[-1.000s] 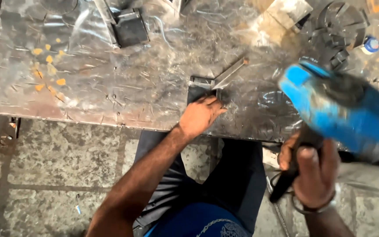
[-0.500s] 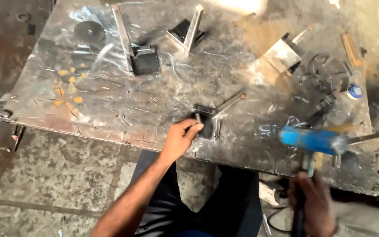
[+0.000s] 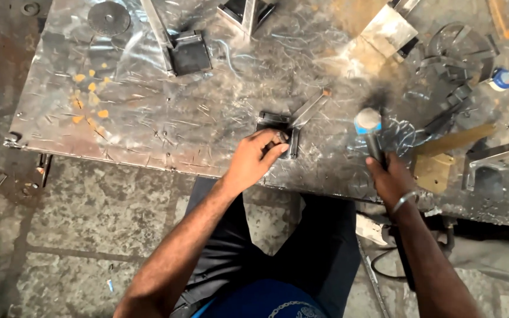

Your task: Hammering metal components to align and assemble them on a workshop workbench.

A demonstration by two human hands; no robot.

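Note:
My left hand (image 3: 253,159) grips a small square metal bracket (image 3: 279,128) with an angled bar (image 3: 309,108) sticking up and right, near the front edge of a scratched steel table (image 3: 148,106). My right hand (image 3: 391,179) holds the dark handle of a blue tool (image 3: 368,122), its blue head raised over the table just right of the bracket and apart from it. A metal bangle sits on my right wrist.
Similar welded bracket pieces (image 3: 187,52) lie at the table's back, with a round disc (image 3: 109,18) at the far left. Scrap metal, a yellowish plate (image 3: 434,171) and a small blue-capped container (image 3: 502,79) crowd the right side. A cable trails on the concrete floor (image 3: 78,235).
The blue tool has swung down and left from beside me, until its head hangs over the table near the bracket. My left hand has stayed on the bracket. The view has shifted.

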